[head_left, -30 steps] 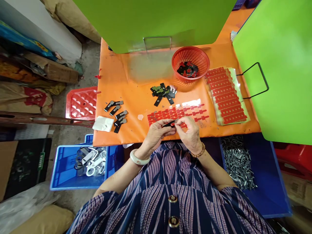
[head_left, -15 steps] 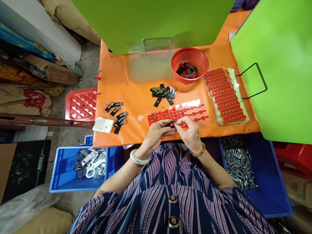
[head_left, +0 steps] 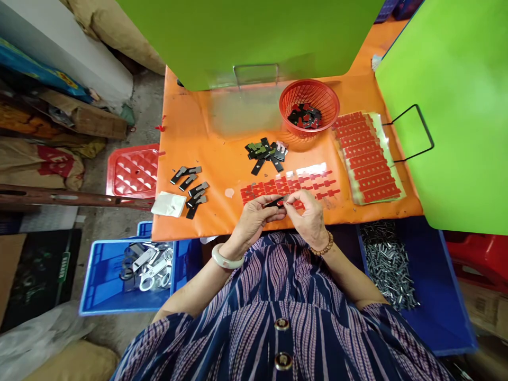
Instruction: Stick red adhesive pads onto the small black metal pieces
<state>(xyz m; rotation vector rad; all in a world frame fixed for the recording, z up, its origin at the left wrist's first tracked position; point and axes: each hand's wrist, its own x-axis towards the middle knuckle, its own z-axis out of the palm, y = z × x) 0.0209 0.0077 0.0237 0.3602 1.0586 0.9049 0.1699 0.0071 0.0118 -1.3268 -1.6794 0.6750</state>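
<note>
My left hand [head_left: 252, 218] is closed on a small flat black piece [head_left: 273, 202], holding it level above the table's front edge. At the right end of that piece, my right hand [head_left: 308, 218] pinches a small red sticker [head_left: 281, 203], its fingertips partly hiding it. Just beyond both hands lie rows of red T-shaped stickers [head_left: 281, 185] on a clear sheet. Behind them rests a pile of similar black pieces [head_left: 257, 166], some with shiny notched ends. Several more black pieces [head_left: 188, 182] lie at the table's left.
A red basket [head_left: 331, 98] holds black pieces with red stickers. Stacked red sticker sheets [head_left: 371, 159] lie at right, near a green panel [head_left: 456, 106]. Blue bins with metal rings [head_left: 147, 283] and metal pins [head_left: 389, 270] flank my lap. A white packet [head_left: 169, 204] sits at left.
Both hands stay almost in place over the black piece, the right fingers shifting only slightly at the red sticker. The view has moved a little; the table things lie as before.
</note>
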